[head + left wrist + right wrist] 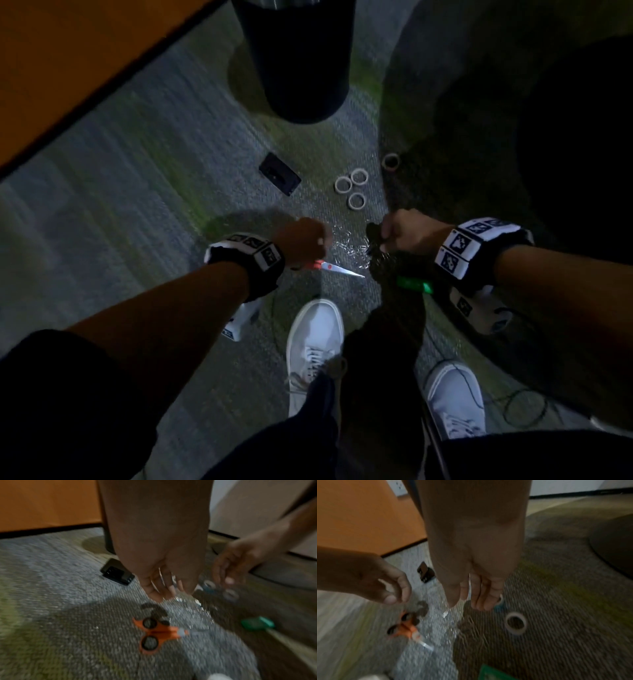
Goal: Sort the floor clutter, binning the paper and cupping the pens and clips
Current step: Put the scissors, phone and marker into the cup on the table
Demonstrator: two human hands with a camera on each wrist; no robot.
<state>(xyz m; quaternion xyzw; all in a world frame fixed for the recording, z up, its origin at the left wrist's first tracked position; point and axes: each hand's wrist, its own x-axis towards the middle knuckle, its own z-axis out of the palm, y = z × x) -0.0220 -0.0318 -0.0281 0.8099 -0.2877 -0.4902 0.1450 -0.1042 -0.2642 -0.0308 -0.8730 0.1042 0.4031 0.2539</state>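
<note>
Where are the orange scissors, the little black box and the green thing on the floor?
scissors (155,632), left wrist view, on the orange handles.
black box (280,173), head view, on the middle of its top.
green thing (257,623), left wrist view, on its top face.

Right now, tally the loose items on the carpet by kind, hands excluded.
Tape rolls: 4, three clustered and one apart
Orange-handled scissors: 1
Black flat device: 1
Green object: 1, too blurred to name
Tall dark bin: 1
Total: 8
Scattered shiny bits between the hands are too small to count.
</note>
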